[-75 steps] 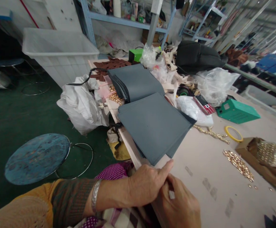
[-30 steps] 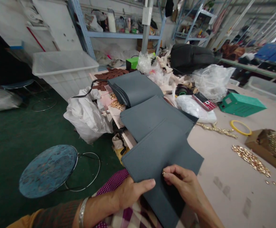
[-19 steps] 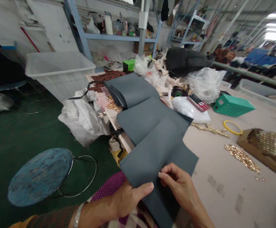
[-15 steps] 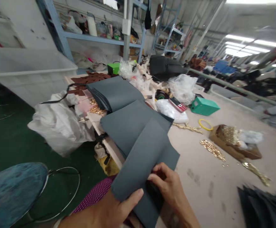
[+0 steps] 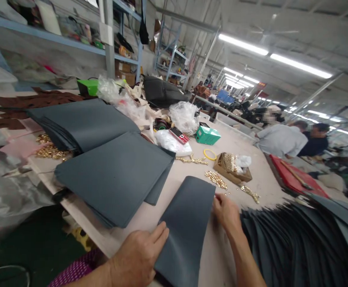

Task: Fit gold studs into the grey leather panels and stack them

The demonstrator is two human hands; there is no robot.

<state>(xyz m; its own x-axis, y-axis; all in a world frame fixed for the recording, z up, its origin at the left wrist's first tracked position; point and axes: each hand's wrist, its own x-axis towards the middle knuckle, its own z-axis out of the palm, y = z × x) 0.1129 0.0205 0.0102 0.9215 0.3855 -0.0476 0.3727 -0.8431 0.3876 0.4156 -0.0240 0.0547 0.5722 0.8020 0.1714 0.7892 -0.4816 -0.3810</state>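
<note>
A folded dark grey leather-like sheet [image 5: 185, 227] lies in front of me on the table, its rounded fold at the far end. My left hand [image 5: 140, 253] grips its left edge, fingers pressed together on top and thumb hidden. At the upper right corner my right hand [image 5: 228, 213] pinches the sheet's edge between thumb and fingers. To the left rests a stack of flat sheets of the same grey [image 5: 114, 175]. Behind it is a thicker pile of folded sheets [image 5: 84, 119]. Many folded dark pieces [image 5: 293, 243] stand in a row beside my right forearm.
Gold chain pieces [image 5: 215, 179], a yellow ring [image 5: 210, 154], a cardboard box [image 5: 232, 172], a green box [image 5: 207, 135] and a red phone [image 5: 179, 135] lie farther back on the table [image 5: 188, 169]. A red panel [image 5: 296, 175] is at right, near people. Shelves line the back wall.
The sheet, earlier a raised, curling flap over the stack, now lies folded flatter and apart from it to the right. My right hand has moved to its far corner. The view has turned right.
</note>
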